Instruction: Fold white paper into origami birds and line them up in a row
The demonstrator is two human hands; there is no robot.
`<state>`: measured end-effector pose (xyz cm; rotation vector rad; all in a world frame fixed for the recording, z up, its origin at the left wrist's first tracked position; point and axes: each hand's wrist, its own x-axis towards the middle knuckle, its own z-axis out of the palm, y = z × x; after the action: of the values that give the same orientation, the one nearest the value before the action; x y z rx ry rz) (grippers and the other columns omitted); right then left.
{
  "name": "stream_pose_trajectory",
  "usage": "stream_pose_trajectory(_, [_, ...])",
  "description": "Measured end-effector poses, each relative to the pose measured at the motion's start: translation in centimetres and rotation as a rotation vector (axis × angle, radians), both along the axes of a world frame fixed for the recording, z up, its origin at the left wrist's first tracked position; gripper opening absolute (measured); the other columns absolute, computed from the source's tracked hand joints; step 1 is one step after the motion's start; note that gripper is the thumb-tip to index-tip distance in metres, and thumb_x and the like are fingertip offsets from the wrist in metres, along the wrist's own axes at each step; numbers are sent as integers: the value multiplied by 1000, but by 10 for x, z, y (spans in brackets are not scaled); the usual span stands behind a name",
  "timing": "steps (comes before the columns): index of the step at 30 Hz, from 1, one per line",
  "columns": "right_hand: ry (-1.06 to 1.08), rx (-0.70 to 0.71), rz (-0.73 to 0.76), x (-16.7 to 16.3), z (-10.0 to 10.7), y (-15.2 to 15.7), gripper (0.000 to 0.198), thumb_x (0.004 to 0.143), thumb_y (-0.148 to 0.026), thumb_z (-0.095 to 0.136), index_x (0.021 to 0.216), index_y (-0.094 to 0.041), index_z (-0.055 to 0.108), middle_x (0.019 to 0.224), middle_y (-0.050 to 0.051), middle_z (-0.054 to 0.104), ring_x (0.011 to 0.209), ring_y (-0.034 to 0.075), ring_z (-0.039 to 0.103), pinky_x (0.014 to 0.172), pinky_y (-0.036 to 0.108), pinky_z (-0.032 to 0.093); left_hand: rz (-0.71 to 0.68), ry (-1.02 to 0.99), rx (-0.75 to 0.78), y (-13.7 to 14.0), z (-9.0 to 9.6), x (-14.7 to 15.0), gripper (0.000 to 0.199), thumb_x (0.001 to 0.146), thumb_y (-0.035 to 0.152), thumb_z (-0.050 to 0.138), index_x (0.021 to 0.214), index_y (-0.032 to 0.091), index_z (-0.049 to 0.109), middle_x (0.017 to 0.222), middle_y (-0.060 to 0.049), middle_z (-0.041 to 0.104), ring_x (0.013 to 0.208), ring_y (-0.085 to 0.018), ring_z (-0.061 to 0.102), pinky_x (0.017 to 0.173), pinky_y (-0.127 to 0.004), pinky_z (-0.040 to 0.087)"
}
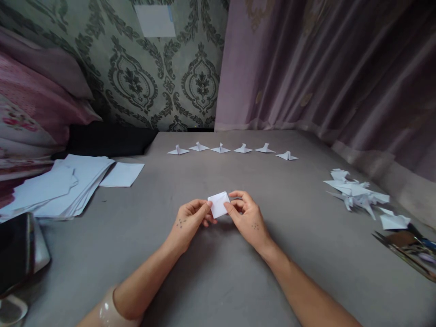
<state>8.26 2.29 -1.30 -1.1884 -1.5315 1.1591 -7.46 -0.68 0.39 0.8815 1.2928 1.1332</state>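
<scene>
A small folded square of white paper (pixel 220 205) is held up just above the grey table, near the middle of the view. My left hand (pixel 192 218) pinches its left edge between thumb and fingers. On the opposite side, my right hand (pixel 248 219) grips the right edge, thumb in front and fingers behind. Both hands are closed on the paper, and the fingers behind it are partly hidden. Beyond them, several folded white paper figures with flat wings, such as this paper figure (pixel 243 148), stand in a curved row toward the back.
White paper sheets (pixel 81 186) lie stacked at left, beside a square sheet (pixel 122 175). A dark-screened device (pixel 18 254) sits at the near left. Folded paper pieces (pixel 357 193) are heaped at right, above a tray of tools (pixel 408 252). A curtain (pixel 289 68) borders the grey table (pixel 218 290).
</scene>
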Motion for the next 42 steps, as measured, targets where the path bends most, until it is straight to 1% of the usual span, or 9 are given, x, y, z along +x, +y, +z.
stream_pose_trajectory(5, [-148, -32, 49, 1, -6, 1, 18, 86, -33, 52, 100, -21, 52, 65, -3, 64, 54, 12, 56, 55, 23, 43, 5, 206, -4, 3, -7, -3, 29, 79, 41, 59, 85, 13, 58, 49, 3, 56, 41, -8, 48, 43, -18, 31])
stream_pose_trajectory(8, [-284, 39, 92, 0, -6, 0, 15, 86, -28, 50, 93, -21, 61, 75, 0, 68, 65, 13, 61, 63, 24, 45, -18, 417, 88, 4, -13, -8, 26, 83, 36, 54, 96, 14, 56, 51, 4, 56, 46, -10, 50, 48, -20, 35])
stream_pose_trajectory(11, [-400, 110, 91, -3, -5, -2, 23, 88, -24, 45, 97, -20, 66, 91, 5, 71, 80, 16, 64, 75, 27, 46, -44, 557, 214, 4, -20, -12, 28, 86, 27, 49, 112, 17, 49, 70, 0, 64, 58, -11, 57, 58, -22, 42])
stream_pose_trajectory(15, [-529, 116, 39, -7, 0, -7, 30, 87, -21, 44, 107, -15, 65, 91, 9, 71, 78, 18, 65, 74, 28, 46, -139, 789, 446, 1, -26, -12, 26, 82, 12, 44, 104, 18, 55, 101, -7, 62, 75, -13, 59, 69, -26, 47])
stream_pose_trajectory(24, [-790, 85, 138, -4, 10, -20, 31, 86, -20, 46, 113, -17, 60, 95, 8, 65, 84, 18, 62, 75, 27, 43, -406, 1194, 723, -6, -24, -9, 34, 81, 7, 43, 111, 15, 58, 112, -11, 60, 97, -22, 53, 86, -38, 49])
stream_pose_trajectory(29, [-1049, 188, 208, -2, 17, -36, 35, 92, -18, 35, 122, -18, 53, 102, 9, 64, 84, 21, 64, 68, 31, 43, -460, 1225, 731, -5, -21, -9, 27, 88, 13, 41, 107, 15, 60, 114, -12, 61, 99, -23, 53, 86, -40, 49])
stream_pose_trajectory(34, [-1112, 230, 198, -3, 18, -41, 30, 92, -15, 36, 112, -21, 57, 94, 6, 65, 77, 21, 65, 64, 31, 42, -247, 1043, 556, 8, -28, -8, 24, 88, 26, 50, 109, 17, 57, 105, -10, 61, 91, -21, 56, 81, -36, 49])
stream_pose_trajectory(39, [-1134, 241, 182, -3, 16, -39, 24, 92, -17, 38, 105, -21, 58, 88, 5, 65, 73, 20, 65, 60, 30, 41, -212, 872, 369, 20, -33, -7, 14, 82, 22, 56, 94, 17, 60, 93, -6, 59, 78, -16, 55, 73, -30, 47])
stream_pose_trajectory(42, [-1155, 245, 186, -4, 18, -39, 25, 93, -17, 38, 107, -21, 58, 89, 6, 65, 73, 21, 65, 60, 31, 42, -177, 833, 347, 20, -35, -7, 27, 80, 24, 59, 106, 17, 55, 93, -6, 59, 79, -16, 53, 74, -30, 46])
